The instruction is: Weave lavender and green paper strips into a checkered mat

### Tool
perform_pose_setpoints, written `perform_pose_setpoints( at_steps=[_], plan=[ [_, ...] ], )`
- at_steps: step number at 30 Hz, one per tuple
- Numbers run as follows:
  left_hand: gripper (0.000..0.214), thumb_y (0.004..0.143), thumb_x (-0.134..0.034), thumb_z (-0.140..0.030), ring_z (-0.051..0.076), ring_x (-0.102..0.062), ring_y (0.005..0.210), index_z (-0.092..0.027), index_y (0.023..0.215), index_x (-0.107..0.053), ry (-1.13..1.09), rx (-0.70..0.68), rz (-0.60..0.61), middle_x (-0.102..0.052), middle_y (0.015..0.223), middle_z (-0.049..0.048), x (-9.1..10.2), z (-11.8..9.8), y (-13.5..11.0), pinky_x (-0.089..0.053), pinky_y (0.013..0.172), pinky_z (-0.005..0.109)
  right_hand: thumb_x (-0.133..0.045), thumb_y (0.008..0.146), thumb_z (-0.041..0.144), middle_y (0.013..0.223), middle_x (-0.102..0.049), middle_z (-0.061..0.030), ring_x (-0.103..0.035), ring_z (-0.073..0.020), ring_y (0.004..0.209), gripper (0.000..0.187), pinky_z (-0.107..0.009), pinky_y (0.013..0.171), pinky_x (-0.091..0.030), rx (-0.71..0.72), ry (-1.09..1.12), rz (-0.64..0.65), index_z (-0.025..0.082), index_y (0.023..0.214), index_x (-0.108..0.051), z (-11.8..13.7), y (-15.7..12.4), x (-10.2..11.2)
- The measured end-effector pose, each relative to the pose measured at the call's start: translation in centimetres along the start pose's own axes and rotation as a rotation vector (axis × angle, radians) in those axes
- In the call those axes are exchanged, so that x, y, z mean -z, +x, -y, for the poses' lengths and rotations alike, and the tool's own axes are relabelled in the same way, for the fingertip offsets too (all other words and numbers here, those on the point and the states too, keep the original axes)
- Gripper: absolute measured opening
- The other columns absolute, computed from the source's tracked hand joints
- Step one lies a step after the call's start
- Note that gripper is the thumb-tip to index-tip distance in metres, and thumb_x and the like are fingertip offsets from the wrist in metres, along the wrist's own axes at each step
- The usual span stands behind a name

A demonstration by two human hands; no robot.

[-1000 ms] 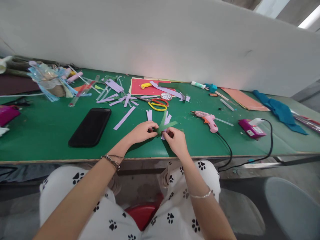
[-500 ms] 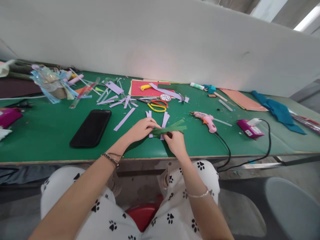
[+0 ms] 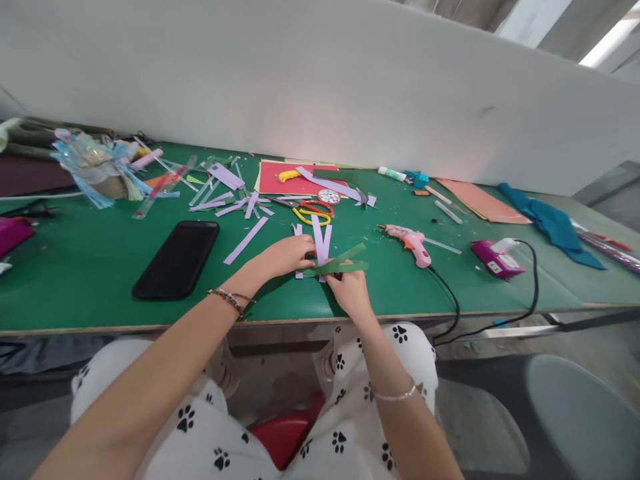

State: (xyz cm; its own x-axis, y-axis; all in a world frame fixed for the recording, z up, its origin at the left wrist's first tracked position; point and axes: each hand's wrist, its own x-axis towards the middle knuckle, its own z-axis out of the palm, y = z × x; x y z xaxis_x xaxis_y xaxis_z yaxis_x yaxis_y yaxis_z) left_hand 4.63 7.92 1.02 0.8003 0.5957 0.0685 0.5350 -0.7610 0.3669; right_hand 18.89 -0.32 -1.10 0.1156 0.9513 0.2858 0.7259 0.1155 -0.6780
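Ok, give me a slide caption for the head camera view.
Left hand and right hand hold green paper strips across lilac strips on a cluttered green table.

The fan of dark green paper strips (image 3: pixel 345 261), which a second ago pointed up and away from the person, has swung down and now lies almost level, its free ends pointing right just above the desk (image 3: pixel 100 267). The left hand (image 3: pixel 283 257) has let go of the fan's left end and its fingertips now close on the lower part of a long lilac paper strip (image 3: pixel 317 239), newly in sight, upright and crossing the green strips. The right hand (image 3: pixel 350 290) has drawn slightly nearer the desk's front edge, thumb now on top of the green strips.
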Motion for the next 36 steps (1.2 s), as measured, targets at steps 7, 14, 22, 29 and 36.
perform_pose_setpoints(
  at_steps=[7, 14, 22, 29, 36],
  plan=[
    [0.010, 0.077, -0.053, -0.018, 0.018, -0.056, 0.081, -0.015, 0.079, -0.062, -0.022, 0.052, -0.045, -0.058, 0.086, 0.0064, -0.4, 0.0, -0.3, -0.042, 0.072, 0.027, -0.054, 0.070, 0.009, 0.084, -0.069, -0.0057, -0.061, -0.0193, 0.075, 0.020, -0.030, 0.071, -0.045, 0.002, -0.032, 0.016, 0.018, 0.078, -0.069, 0.1, 0.0, 0.1],
    [0.009, 0.074, -0.047, -0.021, 0.016, -0.056, 0.071, -0.018, 0.074, -0.056, -0.091, 0.188, -0.130, -0.060, 0.076, 0.0020, 0.1, -0.3, -1.3, -0.041, 0.065, 0.025, -0.053, 0.070, 0.009, 0.083, -0.070, -0.0036, -0.061, -0.0203, 0.084, 0.021, -0.031, 0.079, -0.044, 0.020, -0.015, -0.004, 0.022, 0.078, -0.068, 0.3, 0.1, 0.2],
    [0.006, 0.064, -0.044, -0.016, 0.014, -0.055, 0.062, -0.019, 0.060, -0.041, -0.182, 0.246, -0.154, -0.057, 0.063, -0.0008, 0.4, -0.4, -2.0, -0.038, 0.056, 0.023, -0.055, 0.071, 0.012, 0.087, -0.071, -0.0061, -0.063, -0.0222, 0.089, 0.017, -0.032, 0.083, -0.043, -0.018, -0.040, 0.012, 0.020, 0.080, -0.067, 0.5, 0.2, 0.6],
    [0.003, 0.065, -0.045, -0.019, 0.014, -0.056, 0.064, -0.019, 0.063, -0.046, -0.237, 0.223, -0.155, -0.059, 0.066, -0.0003, 0.2, 0.1, -2.3, -0.040, 0.057, 0.023, -0.053, 0.072, 0.019, 0.076, -0.071, -0.0087, -0.063, -0.0225, 0.074, 0.015, -0.030, 0.068, -0.042, -0.030, -0.152, -0.028, 0.020, 0.060, -0.062, 0.1, 0.3, 0.2],
    [0.016, 0.073, -0.042, -0.026, 0.014, -0.049, 0.061, -0.020, 0.059, -0.038, -0.282, 0.179, -0.139, -0.048, 0.062, -0.0014, 0.2, 0.3, -2.5, -0.038, 0.059, 0.024, -0.048, 0.073, 0.018, 0.066, -0.068, -0.0078, -0.062, -0.0215, 0.066, 0.020, -0.028, 0.062, -0.039, -0.021, -0.179, -0.031, 0.022, 0.054, -0.052, 0.1, 0.4, 0.1]
  ],
)
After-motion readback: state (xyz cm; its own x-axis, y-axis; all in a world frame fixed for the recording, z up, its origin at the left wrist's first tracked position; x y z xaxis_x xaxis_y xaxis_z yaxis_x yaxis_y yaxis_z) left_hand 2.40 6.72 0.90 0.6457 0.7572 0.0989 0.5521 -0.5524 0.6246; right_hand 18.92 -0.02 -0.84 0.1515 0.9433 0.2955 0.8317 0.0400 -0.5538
